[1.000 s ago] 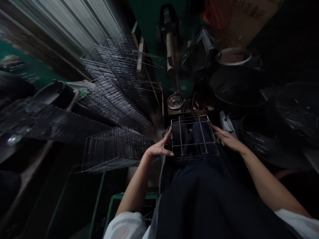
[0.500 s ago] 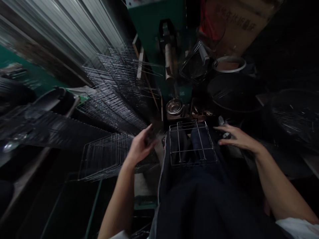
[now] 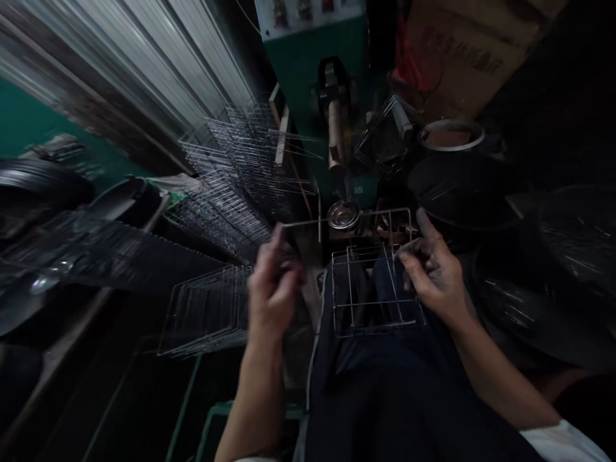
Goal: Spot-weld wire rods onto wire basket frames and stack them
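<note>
A square wire grid frame (image 3: 373,289) lies flat on my lap, over dark trousers. Above it I hold a second wire piece (image 3: 353,217), a thin frame with a long straight wire running left. My left hand (image 3: 274,289) is closed on the left end of that wire. My right hand (image 3: 433,269) pinches its right side, fingers curled. The held piece hovers just in front of a small round metal bowl (image 3: 342,215) at the foot of a green machine (image 3: 317,51).
Stacks of wire grids (image 3: 231,186) lean at the left, with more wire frames (image 3: 202,314) piled lower left. Dark round pans (image 3: 462,186) and coils sit at the right. A cardboard box (image 3: 462,45) stands behind. A green crate edge (image 3: 212,417) shows below.
Both hands left the grid on my lap, reached outward, then came back up holding a second wire piece above it. The view tilted up slightly.
</note>
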{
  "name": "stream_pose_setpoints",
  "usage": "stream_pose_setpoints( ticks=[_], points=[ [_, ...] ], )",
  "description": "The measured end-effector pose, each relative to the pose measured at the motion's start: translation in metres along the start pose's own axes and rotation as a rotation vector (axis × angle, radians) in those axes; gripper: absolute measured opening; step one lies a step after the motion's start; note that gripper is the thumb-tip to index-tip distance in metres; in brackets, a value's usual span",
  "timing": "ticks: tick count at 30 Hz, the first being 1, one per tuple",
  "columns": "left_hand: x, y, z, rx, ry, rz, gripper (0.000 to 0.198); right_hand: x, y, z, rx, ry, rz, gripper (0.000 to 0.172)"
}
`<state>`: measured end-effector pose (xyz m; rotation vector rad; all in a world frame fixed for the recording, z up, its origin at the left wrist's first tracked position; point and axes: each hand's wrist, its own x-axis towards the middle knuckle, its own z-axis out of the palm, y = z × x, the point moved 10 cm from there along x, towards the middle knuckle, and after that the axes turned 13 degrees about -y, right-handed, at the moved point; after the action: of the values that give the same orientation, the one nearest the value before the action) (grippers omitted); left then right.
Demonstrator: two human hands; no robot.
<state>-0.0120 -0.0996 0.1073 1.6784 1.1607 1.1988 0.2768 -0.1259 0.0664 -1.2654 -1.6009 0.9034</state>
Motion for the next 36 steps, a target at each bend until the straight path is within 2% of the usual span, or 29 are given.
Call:
stream_pose_setpoints(
  ticks=[2, 4, 5, 7, 11, 14, 17, 21, 23, 25, 27, 30, 31, 33, 34, 36],
  points=[
    [0.019, -0.055, 0.034, 0.142, -0.150, -0.120, 0.060, -0.004, 0.026, -0.006, -0.105, 0.043, 0.089, 0.060],
    [0.029, -0.099, 0.054, 0.235, -0.196, -0.207, 0.055, 0.001, 0.046, -0.007, -0.284, 0.030, 0.115, 0.051],
    [0.031, -0.114, 0.061, 0.284, -0.214, -0.238, 0.052, 0.006, 0.053, -0.006, -0.385, 0.015, 0.113, 0.048],
    [0.032, -0.130, 0.069, 0.371, -0.244, -0.275, 0.045, 0.014, 0.065, -0.004, -0.551, -0.024, 0.120, 0.046],
    [0.023, -0.126, 0.082, 0.472, -0.357, -0.227, 0.037, 0.016, 0.082, -0.001, -0.648, -0.102, 0.164, 0.047],
    [0.009, -0.120, 0.086, 0.483, -0.378, -0.176, 0.045, 0.006, 0.086, -0.001, -0.628, -0.126, 0.171, 0.049],
    [-0.006, -0.119, 0.084, 0.428, -0.284, -0.150, 0.045, -0.010, 0.093, 0.001, -0.548, -0.117, 0.173, 0.051],
    [-0.023, -0.125, 0.078, 0.288, -0.122, -0.141, 0.037, -0.026, 0.113, 0.003, -0.247, -0.054, 0.197, 0.051],
    [-0.027, -0.129, 0.074, 0.238, -0.118, -0.138, 0.038, -0.032, 0.125, 0.003, -0.089, -0.038, 0.235, 0.055],
    [-0.029, -0.134, 0.074, 0.200, -0.213, -0.144, 0.044, -0.037, 0.130, 0.008, 0.026, -0.100, 0.250, 0.063],
    [-0.032, -0.139, 0.079, 0.157, -0.401, -0.148, 0.059, -0.045, 0.124, 0.016, 0.131, -0.237, 0.227, 0.075],
    [-0.041, -0.141, 0.088, 0.124, -0.648, -0.125, 0.110, -0.061, 0.116, 0.022, 0.264, -0.443, 0.214, 0.099],
    [-0.043, -0.141, 0.090, 0.112, -0.684, -0.113, 0.122, -0.063, 0.118, 0.019, 0.279, -0.480, 0.226, 0.101],
    [-0.044, -0.142, 0.091, 0.073, -0.689, -0.101, 0.127, -0.054, 0.133, -0.002, 0.213, -0.470, 0.256, 0.084],
    [-0.043, -0.143, 0.092, 0.045, -0.673, -0.103, 0.122, -0.043, 0.147, -0.021, 0.105, -0.410, 0.281, 0.069],
    [-0.041, -0.150, 0.093, 0.001, -0.610, -0.135, 0.114, -0.011, 0.181, -0.075, -0.205, -0.211, 0.362, 0.045]
  ],
)
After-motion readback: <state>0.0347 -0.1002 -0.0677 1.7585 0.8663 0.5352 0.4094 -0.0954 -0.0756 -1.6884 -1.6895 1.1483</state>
